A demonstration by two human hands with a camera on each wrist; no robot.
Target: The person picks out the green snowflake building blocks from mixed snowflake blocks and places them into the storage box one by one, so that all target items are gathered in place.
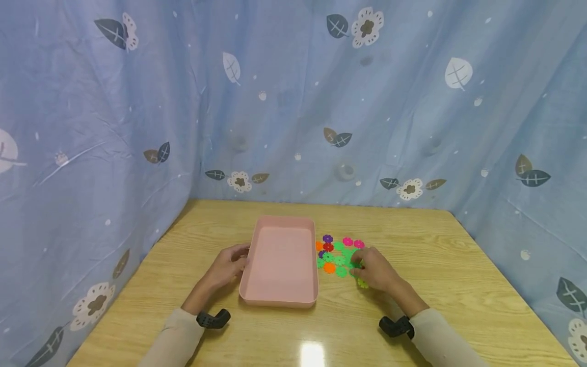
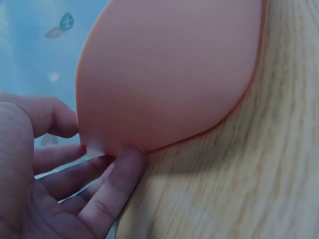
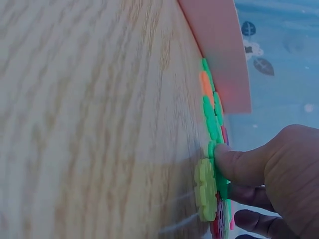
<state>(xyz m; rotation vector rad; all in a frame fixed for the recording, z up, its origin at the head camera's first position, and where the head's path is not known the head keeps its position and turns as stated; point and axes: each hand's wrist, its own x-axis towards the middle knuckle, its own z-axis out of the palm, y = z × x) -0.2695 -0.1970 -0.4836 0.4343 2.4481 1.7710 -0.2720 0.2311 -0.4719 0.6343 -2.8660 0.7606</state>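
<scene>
"How are the hands set?"

"The left hand (image 1: 223,268) lies against the pink tray (image 1: 281,265) at its outer left wall, fingers loosely spread. The right hand (image 1: 377,270) reaches in back-of-hand up, thumb and forefinger curled, pinching, I judge, a green piece (image 3: 222,186)."

"And around that?"

"The other flower pieces (image 1: 340,260) lie flat, mostly left of the right fingertips, with a yellow-green one (image 3: 205,191) just beside the thumb. The right hand is clearly the nearer to them."

"So where's the tray from there?"

"Directly left, past the pieces; its long axis runs away from the person, so its long right wall faces that hand."

"The arms?"

"Both forearms slant inward over the desk (image 1: 458,265), a blue curtain (image 1: 284,127) behind."
</scene>
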